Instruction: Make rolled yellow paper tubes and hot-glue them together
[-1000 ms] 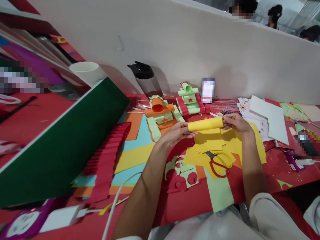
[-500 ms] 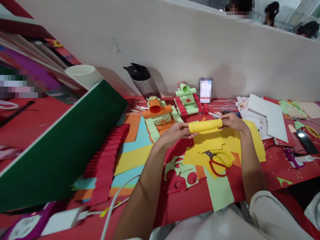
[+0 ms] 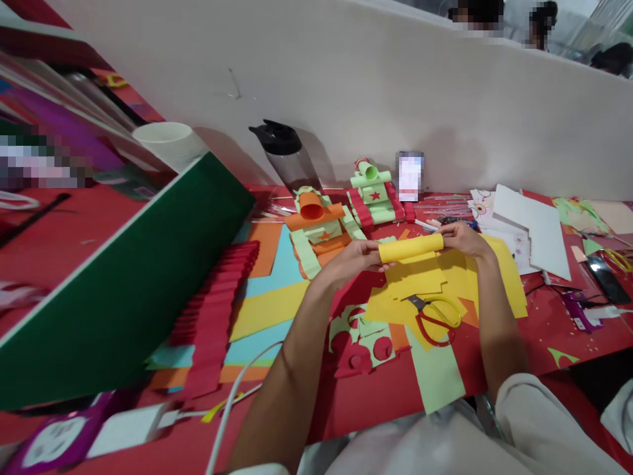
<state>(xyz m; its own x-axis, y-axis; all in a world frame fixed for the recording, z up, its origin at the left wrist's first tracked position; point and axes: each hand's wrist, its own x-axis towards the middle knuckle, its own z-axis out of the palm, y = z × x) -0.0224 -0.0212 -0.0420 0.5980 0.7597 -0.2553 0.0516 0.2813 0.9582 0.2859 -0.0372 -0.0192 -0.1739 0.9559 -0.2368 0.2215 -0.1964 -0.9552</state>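
Paper (image 3: 411, 248), bright yellow, forms a smooth, slender, cylindrical roll.

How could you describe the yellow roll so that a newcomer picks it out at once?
Find the white partition behind the red table, then the orange-and-green paper model in front of it. To the model's right, the left hand and right hand hold the yellow roll by its ends. It is curled into a tube, unlike the flat yellow sheets beneath it.

The yellow roll (image 3: 411, 248) is smooth, matt paper; the red strip (image 3: 208, 330), ridged paper; the scissors (image 3: 419, 304), metal-bladed with plastic-looking handles (image 3: 435, 342).
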